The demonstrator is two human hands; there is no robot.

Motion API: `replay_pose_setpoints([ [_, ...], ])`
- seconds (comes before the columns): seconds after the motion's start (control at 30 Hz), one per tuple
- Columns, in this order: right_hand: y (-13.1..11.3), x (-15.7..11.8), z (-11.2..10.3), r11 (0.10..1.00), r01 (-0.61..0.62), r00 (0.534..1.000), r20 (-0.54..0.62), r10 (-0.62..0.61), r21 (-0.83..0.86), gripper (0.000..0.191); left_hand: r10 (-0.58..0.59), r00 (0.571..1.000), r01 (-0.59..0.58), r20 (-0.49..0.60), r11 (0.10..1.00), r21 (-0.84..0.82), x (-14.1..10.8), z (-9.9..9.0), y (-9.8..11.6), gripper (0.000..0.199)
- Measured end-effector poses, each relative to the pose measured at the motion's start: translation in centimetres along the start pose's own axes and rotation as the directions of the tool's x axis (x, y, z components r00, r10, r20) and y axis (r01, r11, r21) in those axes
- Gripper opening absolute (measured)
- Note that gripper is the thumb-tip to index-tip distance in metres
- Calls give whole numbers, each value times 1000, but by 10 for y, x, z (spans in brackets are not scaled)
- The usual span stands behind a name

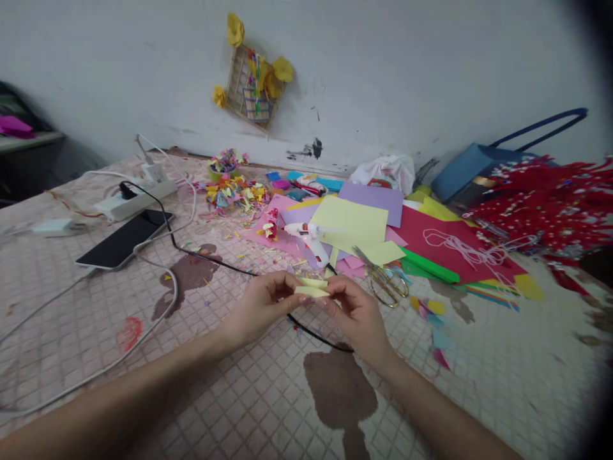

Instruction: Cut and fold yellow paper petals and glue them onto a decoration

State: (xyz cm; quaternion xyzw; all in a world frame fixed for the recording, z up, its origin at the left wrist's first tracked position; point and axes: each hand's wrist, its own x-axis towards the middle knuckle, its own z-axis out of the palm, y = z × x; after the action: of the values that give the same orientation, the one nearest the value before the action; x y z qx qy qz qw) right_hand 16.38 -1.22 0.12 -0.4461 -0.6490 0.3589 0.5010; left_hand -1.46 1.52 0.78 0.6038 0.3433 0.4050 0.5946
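pale yellow paper strip [312,292], right at centre, held up just above the table, and it looks folded or doubled: two pale edges show, one beyond the other (whether that's one piece or two, i can't tell from here). the left hand [261,303] has one end pinched between thumb and curled fingers, the right hand [359,313] grips the other end the same way, so both are grasping, neither is free. holding it from the two ends likely keeps so small a piece flat and lined up.

look at the pose: forearms slanting in from the two lower corners, wrists well apart, fingertips nearly meeting, thumbs on the near side.

moving out, a black cable [316,335] passes below the hands. just beyond sits a white glue gun [309,239] on the papers, probably parked there for easy reach; scissors [385,284] lie beside the right hand, gold handles towards the person, which would suit a quick pick-up. behind them, a pale yellow sheet [354,220] overlaps a purple sheet [376,201], and white string [474,252] tangles over a red sheet [407,239]. far left, a dark-screened device [125,239] rests by the power strip [136,201], presumably for its charging lead.
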Motion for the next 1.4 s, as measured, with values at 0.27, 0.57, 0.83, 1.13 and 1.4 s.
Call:
replay_pose_setpoints([
  [0.27, 1, -4, 9, 929, -277, 960, 28, 279, 244, 17, -41, 997, 37, -63, 997, -61, -2, 2, -3, 22],
  [0.57, -1, -4, 9, 924, -312, 950, 80, 302, 221, 14, -68, 995, 63, -73, 996, -63, -2, 7, -4, 20],
  [0.83, -3, -4, 9, 940, -303, 952, 99, 291, 153, 15, -112, 991, 98, -75, 979, -178, -2, 9, -3, 33],
  [1.13, -6, -2, 6, 966, -257, 961, 111, 252, 31, 18, -86, 995, 82, -55, 994, -77, -4, 9, -1, 29],
  [1.4, -4, -3, 8, 965, -256, 962, 111, 249, 50, 16, -160, 987, 160, 18, 987, 26, -1, 5, -5, 24],
])
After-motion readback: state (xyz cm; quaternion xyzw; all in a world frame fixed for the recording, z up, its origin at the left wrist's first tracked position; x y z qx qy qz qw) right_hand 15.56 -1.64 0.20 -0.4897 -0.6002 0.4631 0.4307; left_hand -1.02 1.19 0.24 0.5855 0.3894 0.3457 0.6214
